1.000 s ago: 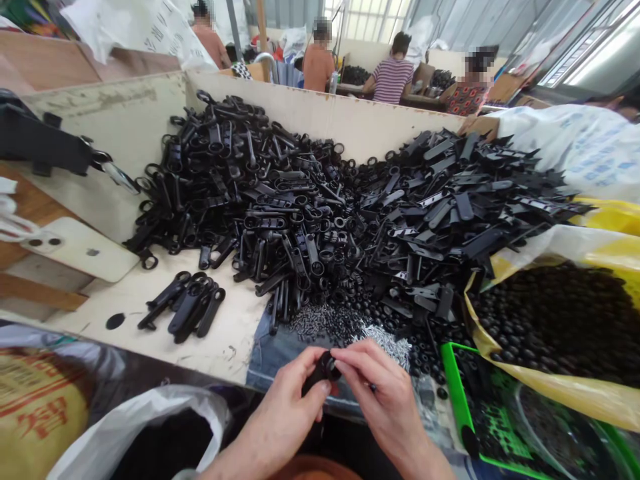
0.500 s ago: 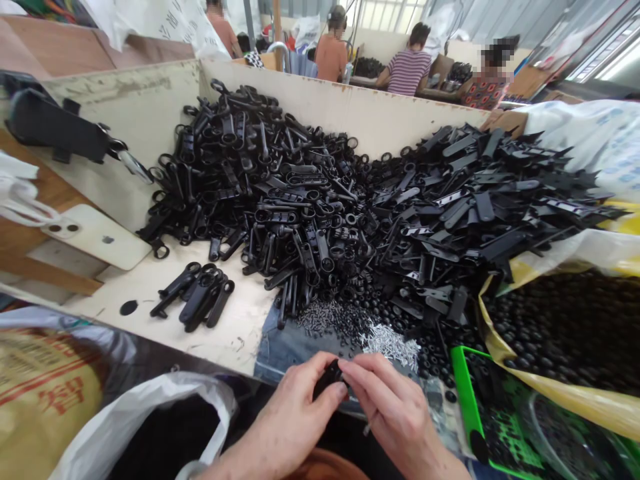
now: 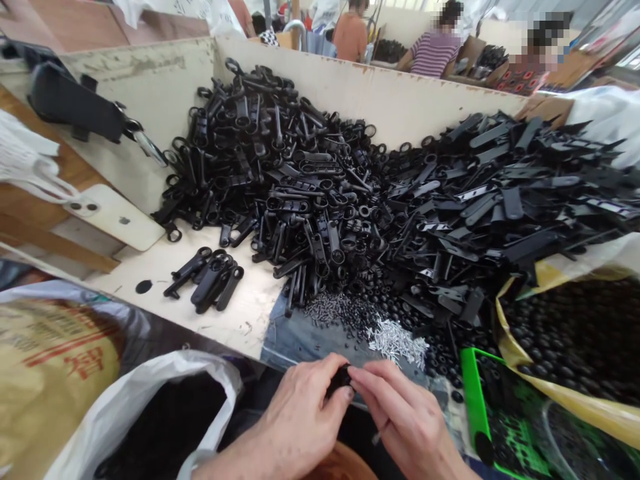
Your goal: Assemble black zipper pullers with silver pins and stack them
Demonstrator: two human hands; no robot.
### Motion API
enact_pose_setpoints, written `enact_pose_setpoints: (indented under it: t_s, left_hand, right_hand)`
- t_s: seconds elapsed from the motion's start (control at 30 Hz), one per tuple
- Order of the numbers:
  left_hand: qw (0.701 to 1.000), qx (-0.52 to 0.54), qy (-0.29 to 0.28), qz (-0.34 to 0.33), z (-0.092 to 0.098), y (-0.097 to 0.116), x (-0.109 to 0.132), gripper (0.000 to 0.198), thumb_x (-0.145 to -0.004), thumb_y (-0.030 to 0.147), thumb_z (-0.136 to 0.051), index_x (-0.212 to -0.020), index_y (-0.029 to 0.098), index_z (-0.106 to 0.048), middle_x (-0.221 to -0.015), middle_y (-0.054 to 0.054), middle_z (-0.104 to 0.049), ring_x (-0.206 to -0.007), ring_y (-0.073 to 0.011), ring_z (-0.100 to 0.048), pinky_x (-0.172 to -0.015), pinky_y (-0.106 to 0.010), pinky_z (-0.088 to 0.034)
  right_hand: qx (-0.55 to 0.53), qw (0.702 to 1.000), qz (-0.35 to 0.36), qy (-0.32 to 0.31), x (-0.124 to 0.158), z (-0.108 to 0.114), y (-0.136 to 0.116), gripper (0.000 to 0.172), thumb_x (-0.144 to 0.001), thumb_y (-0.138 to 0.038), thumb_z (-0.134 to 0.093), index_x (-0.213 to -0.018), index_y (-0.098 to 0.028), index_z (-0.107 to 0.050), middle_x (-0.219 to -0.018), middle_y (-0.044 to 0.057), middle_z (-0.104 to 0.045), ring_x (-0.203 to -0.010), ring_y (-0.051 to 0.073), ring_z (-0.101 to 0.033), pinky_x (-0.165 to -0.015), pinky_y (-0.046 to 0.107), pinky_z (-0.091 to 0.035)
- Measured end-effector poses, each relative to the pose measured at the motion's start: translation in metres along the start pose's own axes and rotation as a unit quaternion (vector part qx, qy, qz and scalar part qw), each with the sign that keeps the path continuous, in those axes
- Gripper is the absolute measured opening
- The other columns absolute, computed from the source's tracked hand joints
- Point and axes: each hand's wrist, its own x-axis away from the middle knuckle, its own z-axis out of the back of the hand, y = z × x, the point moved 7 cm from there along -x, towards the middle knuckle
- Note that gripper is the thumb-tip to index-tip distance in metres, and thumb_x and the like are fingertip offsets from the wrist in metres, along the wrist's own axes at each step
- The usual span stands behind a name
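My left hand (image 3: 300, 413) and my right hand (image 3: 405, 420) meet at the bottom centre, both pinching one small black plastic part (image 3: 340, 380) between fingertips. Most of that part is hidden by my fingers. Just beyond them lies a heap of small silver pins (image 3: 395, 340) on a patch of denim cloth (image 3: 295, 340). Behind that rises a big pile of black ring-ended plastic pieces (image 3: 280, 180), with flat black strips (image 3: 500, 193) heaped to its right. A small bundle of black pieces (image 3: 210, 280) lies apart at the left.
The cream worktable (image 3: 150, 267) has raised walls. A white phone (image 3: 117, 217) lies at its left edge. A yellow bag of black beads (image 3: 575, 333) and a green tray (image 3: 473, 400) sit right. A white bag (image 3: 165, 413) holds black parts. People sit at the back.
The view has tilted down and shifted, so everything sits higher and to the right. My hands stay together on the small black part, lower in the frame.
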Motion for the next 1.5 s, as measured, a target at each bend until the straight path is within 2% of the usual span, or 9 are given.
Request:
enact_pose_setpoints:
  t_s: [0.23,0.43,0.63,0.8,0.87,0.93,1.03,1.23,1.5]
  left_hand:
    - [0.998,0.065,0.001,0.020,-0.005,-0.006,0.002,0.036,-0.093,0.030,-0.054,-0.125,0.024,-0.068,-0.120,-0.010,-0.075,-0.113,-0.0316,-0.067,-0.102,-0.047,-0.049]
    - [0.997,0.037,-0.011,-0.064,-0.005,-0.004,0.010,0.033,-0.100,0.027,-0.048,-0.129,0.025,-0.064,-0.115,-0.006,-0.077,-0.106,-0.0266,-0.069,-0.097,-0.042,-0.052]
    - [0.971,-0.091,0.093,-0.200,0.007,0.004,0.008,0.046,-0.099,0.010,-0.037,-0.135,0.026,-0.061,-0.129,-0.009,-0.070,-0.117,-0.0268,-0.066,-0.108,-0.048,-0.048]
    - [0.998,0.047,0.042,-0.014,0.013,-0.028,-0.006,0.040,-0.089,0.018,-0.056,-0.129,0.022,-0.057,-0.128,-0.012,-0.069,-0.125,-0.0295,-0.061,-0.109,-0.049,-0.046]
    - [0.992,0.119,-0.004,0.030,0.009,-0.039,-0.009,0.028,-0.086,0.023,-0.062,-0.114,0.023,-0.060,-0.116,-0.009,-0.071,-0.115,-0.0276,-0.065,-0.098,-0.042,-0.051]
    - [0.981,0.188,-0.041,0.036,0.005,-0.043,-0.011,0.023,-0.083,0.026,-0.063,-0.105,0.023,-0.056,-0.097,-0.003,-0.069,-0.090,-0.0204,-0.068,-0.079,-0.032,-0.053]
    - [0.956,0.277,-0.064,0.067,0.001,-0.045,-0.010,0.028,-0.081,0.026,-0.061,-0.105,0.022,-0.046,-0.070,0.008,-0.057,-0.056,-0.0106,-0.052,-0.057,-0.024,-0.043]
    - [0.927,0.344,-0.108,0.103,-0.003,-0.035,-0.003,0.042,-0.082,0.035,-0.059,-0.116,0.015,-0.046,-0.055,0.009,-0.054,-0.049,-0.0095,-0.044,-0.050,-0.021,-0.033]
    - [0.908,0.376,-0.084,0.166,-0.007,-0.051,0.006,0.074,-0.078,0.044,-0.068,-0.136,0.007,-0.041,-0.058,0.007,-0.056,-0.052,-0.0105,-0.045,-0.050,-0.021,-0.030]
  right_hand:
    - [-0.039,0.999,-0.024,-0.003,0.010,0.000,0.006,0.029,-0.102,-0.012,-0.056,-0.128,-0.020,-0.065,-0.096,0.007,-0.071,-0.077,0.015,-0.072,-0.069,0.020,-0.059]
    - [-0.176,0.968,-0.176,0.029,0.016,-0.012,0.028,0.029,-0.098,-0.025,-0.067,-0.126,-0.029,-0.067,-0.080,-0.002,-0.066,-0.057,0.011,-0.059,-0.056,0.020,-0.052]
    - [-0.389,0.842,-0.372,0.027,0.023,-0.051,0.044,0.037,-0.089,-0.053,-0.074,-0.111,-0.023,-0.075,-0.081,0.002,-0.070,-0.066,0.015,-0.060,-0.062,0.026,-0.052]
    - [-0.464,0.756,-0.461,0.026,0.027,-0.079,0.052,0.047,-0.078,-0.059,-0.083,-0.109,-0.024,-0.079,-0.081,0.004,-0.073,-0.064,0.015,-0.059,-0.060,0.027,-0.051]
    - [-0.450,0.776,-0.443,0.010,0.022,-0.079,0.052,0.045,-0.081,-0.061,-0.079,-0.108,-0.025,-0.081,-0.083,0.004,-0.072,-0.067,0.016,-0.060,-0.063,0.028,-0.051]
    - [-0.402,0.829,-0.389,0.004,0.013,-0.071,0.050,0.040,-0.087,-0.061,-0.073,-0.105,-0.026,-0.082,-0.089,0.005,-0.068,-0.078,0.019,-0.062,-0.070,0.029,-0.051]
    - [-0.346,0.881,-0.321,-0.021,0.002,-0.063,0.045,0.038,-0.095,-0.057,-0.063,-0.109,-0.027,-0.082,-0.091,0.004,-0.065,-0.083,0.019,-0.062,-0.075,0.029,-0.049]
    - [-0.344,0.889,-0.299,-0.053,-0.001,-0.067,0.038,0.038,-0.101,-0.052,-0.056,-0.116,-0.026,-0.079,-0.088,0.003,-0.066,-0.084,0.019,-0.064,-0.080,0.030,-0.048]
    - [-0.327,0.895,-0.293,-0.073,0.000,-0.069,0.032,0.032,-0.096,-0.043,-0.065,-0.121,-0.026,-0.077,-0.087,0.001,-0.057,-0.076,0.016,-0.057,-0.071,0.028,-0.047]
